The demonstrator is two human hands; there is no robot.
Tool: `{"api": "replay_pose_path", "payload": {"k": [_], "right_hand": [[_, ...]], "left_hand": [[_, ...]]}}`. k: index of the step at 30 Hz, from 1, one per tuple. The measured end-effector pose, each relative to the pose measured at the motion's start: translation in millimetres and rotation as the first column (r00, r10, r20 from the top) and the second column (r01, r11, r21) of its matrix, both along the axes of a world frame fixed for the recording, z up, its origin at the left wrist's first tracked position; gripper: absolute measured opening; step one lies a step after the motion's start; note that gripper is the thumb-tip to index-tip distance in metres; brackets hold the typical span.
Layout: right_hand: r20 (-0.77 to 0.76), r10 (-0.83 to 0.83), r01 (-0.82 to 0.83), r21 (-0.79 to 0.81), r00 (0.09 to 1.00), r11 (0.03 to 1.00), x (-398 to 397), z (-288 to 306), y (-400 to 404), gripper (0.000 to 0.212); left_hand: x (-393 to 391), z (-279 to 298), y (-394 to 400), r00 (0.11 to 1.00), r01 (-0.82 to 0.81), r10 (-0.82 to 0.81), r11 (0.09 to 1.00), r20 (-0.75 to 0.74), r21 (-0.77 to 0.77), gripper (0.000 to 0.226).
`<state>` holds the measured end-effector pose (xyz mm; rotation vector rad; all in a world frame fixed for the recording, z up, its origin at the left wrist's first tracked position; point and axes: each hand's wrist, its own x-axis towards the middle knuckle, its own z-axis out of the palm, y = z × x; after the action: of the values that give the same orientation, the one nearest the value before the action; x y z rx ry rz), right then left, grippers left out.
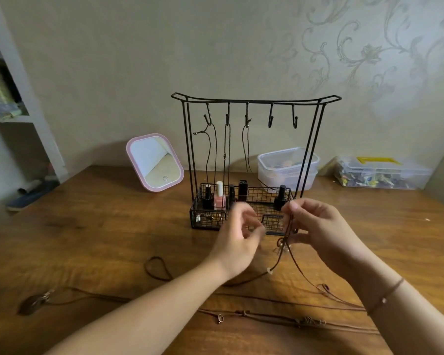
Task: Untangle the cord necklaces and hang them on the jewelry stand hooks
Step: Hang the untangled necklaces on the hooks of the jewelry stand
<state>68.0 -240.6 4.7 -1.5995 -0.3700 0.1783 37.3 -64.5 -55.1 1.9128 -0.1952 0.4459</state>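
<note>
The right hand (pixel 315 226) pinches a brown cord (pixel 289 231) in front of the stand (pixel 254 160), the cord hanging down to the desk (pixel 100 226); the left hand (pixel 237 237) is blurred just beside it, fingers loosely curled, and I cannot tell whether it holds anything. Three dark necklaces (pixel 227 149) hang from the stand's left three hooks, while the two right hooks (pixel 282 116) are bare. More cords (pixel 267 316) lie tangled along the desk's near edge, and a loop (pixel 158 269) lies left of the left hand.
</note>
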Motion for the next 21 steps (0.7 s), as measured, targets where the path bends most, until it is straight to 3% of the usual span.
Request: {"api": "replay_pose_path", "payload": {"k": [2, 4, 9, 14, 21], "right_hand": [[0.011, -0.005, 0.004, 0.019, 1.0, 1.0, -1, 4, 2, 0.023], [0.034, -0.008, 0.007, 0.008, 0.999, 1.0, -2, 7, 2, 0.023], [0.097, -0.034, 0.039, -0.047, 0.995, 0.998, 0, 6, 2, 0.024], [0.118, -0.033, 0.042, -0.075, 0.992, 0.996, -3, 7, -1, 0.023], [0.149, -0.036, 0.047, -0.072, 0.988, 0.996, -5, 12, -4, 0.023]], "left_hand": [[-2, -4, -5, 0.955, 0.138, -0.118, 0.989, -0.272, 0.055, 0.008], [-5, -2, -7, 0.926, 0.201, -0.151, 0.973, -0.347, 0.111, 0.02], [-12, 5, -11, 0.862, 0.28, -0.296, 0.955, -0.412, -0.1, 0.018], [-15, 10, -10, 0.838, 0.303, -0.346, 0.938, -0.422, -0.167, 0.014], [-19, 8, -6, 0.789, 0.284, -0.439, 0.882, -0.431, -0.377, 0.01]]}}
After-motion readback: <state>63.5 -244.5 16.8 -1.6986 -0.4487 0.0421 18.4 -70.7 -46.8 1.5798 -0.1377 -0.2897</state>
